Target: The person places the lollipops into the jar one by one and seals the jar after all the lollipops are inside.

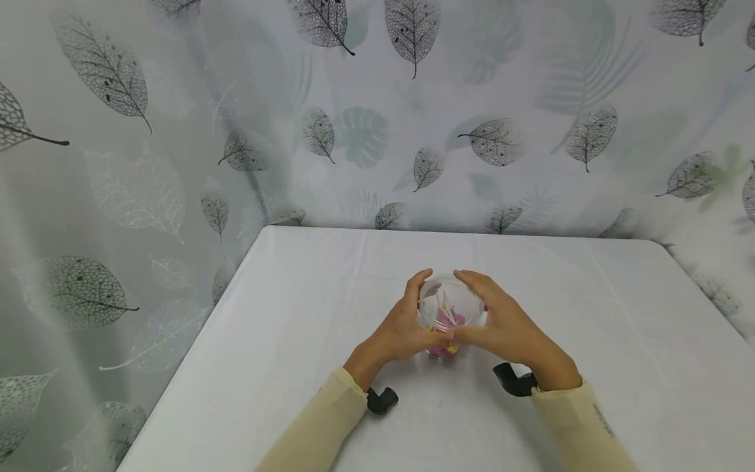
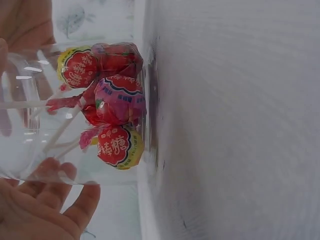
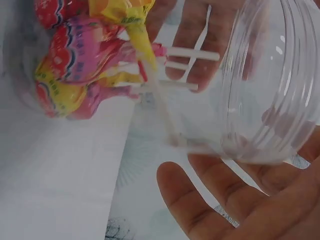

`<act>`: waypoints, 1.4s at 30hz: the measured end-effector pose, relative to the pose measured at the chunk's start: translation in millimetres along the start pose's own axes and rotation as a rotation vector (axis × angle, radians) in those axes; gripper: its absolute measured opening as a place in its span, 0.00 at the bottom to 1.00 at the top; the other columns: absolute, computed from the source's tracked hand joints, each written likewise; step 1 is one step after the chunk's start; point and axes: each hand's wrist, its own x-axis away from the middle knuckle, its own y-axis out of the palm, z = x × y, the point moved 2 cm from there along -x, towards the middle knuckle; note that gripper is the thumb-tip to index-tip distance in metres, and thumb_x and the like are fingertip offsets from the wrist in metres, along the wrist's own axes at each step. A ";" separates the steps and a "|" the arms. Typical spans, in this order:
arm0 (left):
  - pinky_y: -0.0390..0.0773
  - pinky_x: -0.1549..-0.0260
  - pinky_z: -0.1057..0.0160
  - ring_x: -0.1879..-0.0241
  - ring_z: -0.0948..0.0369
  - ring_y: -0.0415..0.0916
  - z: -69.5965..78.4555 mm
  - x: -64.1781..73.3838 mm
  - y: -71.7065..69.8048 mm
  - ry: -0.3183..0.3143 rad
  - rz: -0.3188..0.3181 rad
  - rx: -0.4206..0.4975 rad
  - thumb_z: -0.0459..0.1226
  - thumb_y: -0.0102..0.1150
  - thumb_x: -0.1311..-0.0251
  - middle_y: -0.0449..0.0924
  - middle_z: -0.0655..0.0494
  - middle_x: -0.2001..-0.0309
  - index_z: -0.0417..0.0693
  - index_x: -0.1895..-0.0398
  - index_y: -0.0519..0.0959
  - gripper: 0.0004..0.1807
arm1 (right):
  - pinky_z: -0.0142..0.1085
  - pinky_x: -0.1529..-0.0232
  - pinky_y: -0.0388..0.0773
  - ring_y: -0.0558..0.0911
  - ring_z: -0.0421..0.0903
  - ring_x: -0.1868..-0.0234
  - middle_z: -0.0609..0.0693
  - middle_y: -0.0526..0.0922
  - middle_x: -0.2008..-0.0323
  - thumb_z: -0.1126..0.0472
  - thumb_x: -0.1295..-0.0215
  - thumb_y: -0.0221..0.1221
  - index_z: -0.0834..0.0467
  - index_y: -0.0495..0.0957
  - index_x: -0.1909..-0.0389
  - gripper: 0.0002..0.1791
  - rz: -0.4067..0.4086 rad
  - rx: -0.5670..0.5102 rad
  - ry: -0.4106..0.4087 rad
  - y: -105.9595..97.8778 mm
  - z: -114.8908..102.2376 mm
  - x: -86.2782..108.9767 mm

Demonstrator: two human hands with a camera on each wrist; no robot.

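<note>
Both hands hold a clear, round jar (image 1: 451,298) that stands upright over the white table. My left hand (image 1: 401,331) curls round its left side and my right hand (image 1: 512,328) round its right, thumbs in front and fingers behind. Several lollipops (image 2: 120,100) lie inside, heads down at the bottom, in red, pink and yellow wrappers with printed characters. Their white sticks (image 3: 192,53) point up towards the mouth. Ridges ring the jar's neck (image 3: 275,75) in the right wrist view. The jar's base (image 2: 152,115) sits close to the tabletop in the left wrist view.
A white cloth covers the table (image 1: 283,341). Behind and beside it hangs a pale curtain (image 1: 366,190) with leaf prints. Black curved pieces (image 1: 514,380) show at both wrists, below the cream sleeves (image 1: 321,419).
</note>
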 end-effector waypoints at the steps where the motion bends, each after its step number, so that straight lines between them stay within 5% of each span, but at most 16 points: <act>1: 0.75 0.40 0.54 0.38 0.53 0.74 -0.7 -0.1 -0.3 -0.001 -0.002 -0.003 0.46 0.80 0.47 0.70 0.55 0.31 0.67 0.18 0.43 0.62 | 0.63 0.39 0.73 0.70 0.61 0.30 0.56 0.63 0.23 0.53 0.43 0.77 0.57 0.61 0.21 0.52 -0.001 0.004 -0.012 1.2 -0.9 -2.3; 11: 0.78 0.42 0.53 0.42 0.58 0.75 -2.7 -1.0 0.0 -0.055 0.007 0.015 0.49 0.84 0.53 0.73 0.58 0.37 0.61 0.20 0.52 0.61 | 0.64 0.37 0.73 0.72 0.60 0.30 0.56 0.71 0.29 0.54 0.49 0.81 0.61 0.70 0.27 0.49 0.026 0.065 -0.076 2.5 -4.9 -10.8; 22: 0.79 0.43 0.51 0.43 0.58 0.76 -3.8 -1.3 -0.7 -0.070 0.011 0.018 0.50 0.84 0.53 0.72 0.59 0.37 0.65 0.20 0.51 0.62 | 0.59 0.43 0.77 0.77 0.59 0.40 0.59 0.69 0.34 0.40 0.48 0.79 0.58 0.66 0.24 0.55 0.012 0.134 0.024 6.6 -8.0 -15.1; 28: 0.79 0.42 0.50 0.41 0.55 0.76 -4.5 -1.9 -0.8 -0.040 -0.001 0.022 0.46 0.83 0.51 0.72 0.54 0.35 0.58 0.19 0.51 0.61 | 0.67 0.34 0.68 0.67 0.60 0.26 0.55 0.63 0.24 0.49 0.46 0.79 0.54 0.59 0.20 0.56 -0.034 0.075 -0.021 6.1 -5.8 -13.1; 36: 0.78 0.41 0.46 0.39 0.50 0.76 -3.1 -1.7 -0.4 -0.059 0.010 0.003 0.45 0.83 0.52 0.72 0.52 0.34 0.62 0.19 0.50 0.62 | 0.63 0.41 0.76 0.74 0.59 0.37 0.56 0.67 0.29 0.42 0.48 0.79 0.52 0.61 0.21 0.56 0.022 0.035 0.020 8.7 -3.5 -12.5; 42: 0.78 0.40 0.47 0.38 0.51 0.75 -3.0 -2.0 0.0 -0.083 0.010 -0.012 0.47 0.83 0.51 0.72 0.54 0.34 0.61 0.19 0.50 0.61 | 0.65 0.36 0.70 0.69 0.59 0.31 0.55 0.61 0.24 0.49 0.46 0.79 0.49 0.56 0.18 0.58 0.001 -0.011 -0.015 10.0 -2.3 -10.0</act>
